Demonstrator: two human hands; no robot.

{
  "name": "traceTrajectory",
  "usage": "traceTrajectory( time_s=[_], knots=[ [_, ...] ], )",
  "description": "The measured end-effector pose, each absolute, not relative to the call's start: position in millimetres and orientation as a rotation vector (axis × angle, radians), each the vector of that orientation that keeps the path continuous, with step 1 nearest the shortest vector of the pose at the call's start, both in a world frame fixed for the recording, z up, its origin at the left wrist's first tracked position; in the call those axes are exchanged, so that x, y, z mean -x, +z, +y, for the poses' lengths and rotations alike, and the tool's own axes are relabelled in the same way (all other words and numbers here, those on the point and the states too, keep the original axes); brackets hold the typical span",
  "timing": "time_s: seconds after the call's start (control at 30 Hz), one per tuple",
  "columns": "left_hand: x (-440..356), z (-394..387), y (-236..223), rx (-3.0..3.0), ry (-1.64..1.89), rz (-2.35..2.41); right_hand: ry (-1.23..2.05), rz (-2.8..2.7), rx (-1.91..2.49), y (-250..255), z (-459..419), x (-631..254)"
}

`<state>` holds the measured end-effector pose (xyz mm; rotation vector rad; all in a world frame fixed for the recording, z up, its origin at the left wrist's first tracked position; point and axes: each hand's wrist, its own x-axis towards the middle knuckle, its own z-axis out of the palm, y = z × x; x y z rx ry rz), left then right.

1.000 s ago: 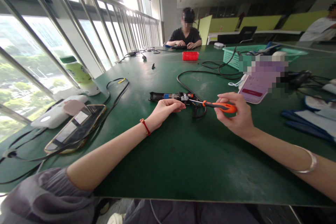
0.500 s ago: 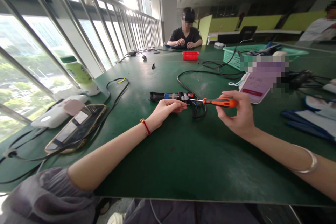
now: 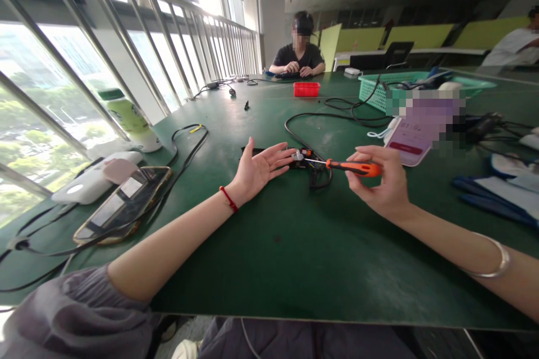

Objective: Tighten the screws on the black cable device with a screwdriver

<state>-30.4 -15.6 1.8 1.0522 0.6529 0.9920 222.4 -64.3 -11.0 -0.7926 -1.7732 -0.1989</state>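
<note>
My right hand point(image 3: 381, 182) grips an orange and black screwdriver point(image 3: 353, 167) by its handle, the thin shaft pointing left. Its tip reaches a small silver metal part point(image 3: 298, 156) on a dark, elongated device point(image 3: 300, 164) with a black cable and orange and coloured wiring at its right end. My left hand point(image 3: 261, 168) lies palm up with fingers stretched out over the device, covering most of its left half. The left fingertips are close to the silver part; whether they touch it I cannot tell.
A black cable point(image 3: 290, 119) runs to a green basket point(image 3: 373, 92). A phone point(image 3: 410, 134) and blue-white gloves point(image 3: 505, 190) are at right. Left are another phone point(image 3: 122, 205), a white device point(image 3: 84, 182) and a bottle point(image 3: 130, 120). A red box point(image 3: 306, 90) stands before a seated person point(image 3: 298, 56).
My left hand has turned from closed fingers beside the device to an open palm, now covering its blue and clear middle section. The screwdriver and right hand have barely moved.
</note>
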Motion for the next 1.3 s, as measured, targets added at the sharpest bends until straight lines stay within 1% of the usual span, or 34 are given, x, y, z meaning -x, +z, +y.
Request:
traceTrajectory(
  time_s=[0.2, 0.33, 0.5, 0.63, 0.87, 1.07, 1.3],
  knots=[
    [33.9, -11.5, -0.8, -0.974, 1.008, 0.602, -0.285, -1.77, 0.797, -10.0, -65.3, -222.1],
    [33.1, -11.1, -1.9, -0.948, 1.022, 0.592, -0.248, -1.756, 0.759, -10.7, -64.0, -222.1],
    [32.8, -11.9, -0.5, -0.982, 1.019, 0.622, -0.274, -1.837, 0.834, -11.6, -64.3, -223.7],
    [32.8, -11.6, -1.0, -0.994, 1.018, 0.628, -0.274, -1.765, 0.841, -11.1, -64.3, -223.2],
    [33.2, -10.8, -1.1, -0.944, 1.015, 0.608, -0.369, -1.881, 0.767, -5.8, -65.9, -221.0],
    [32.7, -11.1, -0.6, -0.886, 1.034, 0.637, -0.331, -1.805, 0.752, -8.8, -64.1, -222.0],
    [33.1, -10.2, -0.5, -0.862, 1.039, 0.664, -0.417, -1.831, 0.779, -7.7, -64.5, -222.0]
  ],
)
